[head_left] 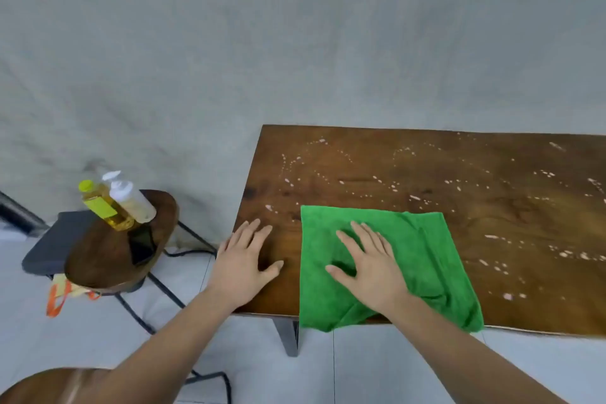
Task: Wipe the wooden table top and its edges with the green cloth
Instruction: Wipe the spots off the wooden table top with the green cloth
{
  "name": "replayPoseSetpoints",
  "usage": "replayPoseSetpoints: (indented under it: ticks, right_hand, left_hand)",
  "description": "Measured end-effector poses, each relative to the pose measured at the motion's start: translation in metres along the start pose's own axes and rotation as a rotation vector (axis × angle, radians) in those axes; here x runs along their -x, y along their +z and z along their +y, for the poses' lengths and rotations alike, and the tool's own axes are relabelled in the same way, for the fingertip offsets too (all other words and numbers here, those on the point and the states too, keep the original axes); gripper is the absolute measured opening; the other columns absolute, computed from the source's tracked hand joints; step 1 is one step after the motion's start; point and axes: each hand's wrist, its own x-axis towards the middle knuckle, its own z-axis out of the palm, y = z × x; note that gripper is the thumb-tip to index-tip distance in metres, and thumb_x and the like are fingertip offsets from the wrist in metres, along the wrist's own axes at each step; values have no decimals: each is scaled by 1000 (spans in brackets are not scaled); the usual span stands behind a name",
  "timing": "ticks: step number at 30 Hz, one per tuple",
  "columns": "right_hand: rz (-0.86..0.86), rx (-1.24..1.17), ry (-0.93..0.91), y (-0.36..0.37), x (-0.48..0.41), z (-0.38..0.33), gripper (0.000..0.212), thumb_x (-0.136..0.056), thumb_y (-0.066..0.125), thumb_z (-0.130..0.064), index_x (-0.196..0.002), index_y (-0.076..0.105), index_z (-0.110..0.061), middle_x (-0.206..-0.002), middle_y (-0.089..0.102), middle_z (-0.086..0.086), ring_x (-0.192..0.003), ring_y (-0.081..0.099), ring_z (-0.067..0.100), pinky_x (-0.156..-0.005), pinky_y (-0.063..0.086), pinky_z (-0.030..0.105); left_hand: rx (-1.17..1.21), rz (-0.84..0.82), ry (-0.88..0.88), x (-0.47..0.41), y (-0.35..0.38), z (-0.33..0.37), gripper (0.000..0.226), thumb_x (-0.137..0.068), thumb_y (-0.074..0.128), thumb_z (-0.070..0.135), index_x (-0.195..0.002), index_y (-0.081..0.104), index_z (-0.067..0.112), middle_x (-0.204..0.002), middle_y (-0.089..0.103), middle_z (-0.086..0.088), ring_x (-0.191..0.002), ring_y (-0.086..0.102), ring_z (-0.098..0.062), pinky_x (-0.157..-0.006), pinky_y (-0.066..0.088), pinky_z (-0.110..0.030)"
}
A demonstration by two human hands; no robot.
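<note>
A dark wooden table top fills the right half of the head view, speckled with many pale droplets. The green cloth lies spread flat near the table's front left, its lower edge hanging slightly over the front edge. My right hand presses flat on the cloth with fingers spread and straight. My left hand rests flat on the bare wood at the table's left front corner, fingers straight, holding nothing.
A small round wooden stool stands left of the table, bearing a yellow bottle, a white-capped bottle and a dark phone. Behind it is a grey cushioned seat. A grey backdrop hangs behind; pale floor lies below.
</note>
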Motion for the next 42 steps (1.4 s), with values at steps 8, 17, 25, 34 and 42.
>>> replayPoseSetpoints:
  ticks: [8, 17, 25, 34, 42]
  right_hand:
    - [34, 112, 21, 33, -3, 4, 92, -100, 9, -93, -176, 7, -44, -187, -4, 1, -172, -7, 25, -138, -4, 54]
    - [4, 152, 16, 41, -6, -27, 87, -103, 3, -87, -176, -8, -40, -185, -15, 2, -171, -16, 27, -137, -5, 57]
    - [-86, 141, -281, 72, -37, -163, 81, -107, 20, -64, -178, 14, -25, -186, 2, 12, -172, -7, 32, -135, -4, 60]
    - [-117, 143, -342, 49, -100, -136, 78, -103, 8, -69, -176, 0, -43, -185, -13, -7, -170, -16, 17, -137, -5, 52]
    - [-50, 144, -20, 5, -148, 5, 84, -99, -8, -89, -172, -12, -48, -182, -19, -7, -169, -18, 18, -138, -3, 53]
  left_hand:
    - [8, 60, 9, 5, 33, -21, 86, -99, 31, 84, -171, 29, 39, -183, 22, 5, -170, 15, -22, -136, 20, -53]
    - [116, 141, 3, 8, 42, -26, 78, -103, 43, 76, -169, 37, 36, -181, 27, 5, -168, 18, -19, -136, 20, -52]
    - [497, 250, -78, 14, 35, -31, 62, -110, 48, 56, -164, 47, 26, -175, 35, 10, -161, 33, -9, -131, 34, -42]
    - [590, 254, -153, 12, 34, -36, 63, -108, 50, 59, -162, 48, 27, -174, 37, 7, -161, 34, -9, -130, 36, -45]
    - [287, 193, -130, 8, 35, -33, 68, -104, 57, 62, -164, 45, 32, -180, 24, 9, -165, 26, -18, -132, 30, -47]
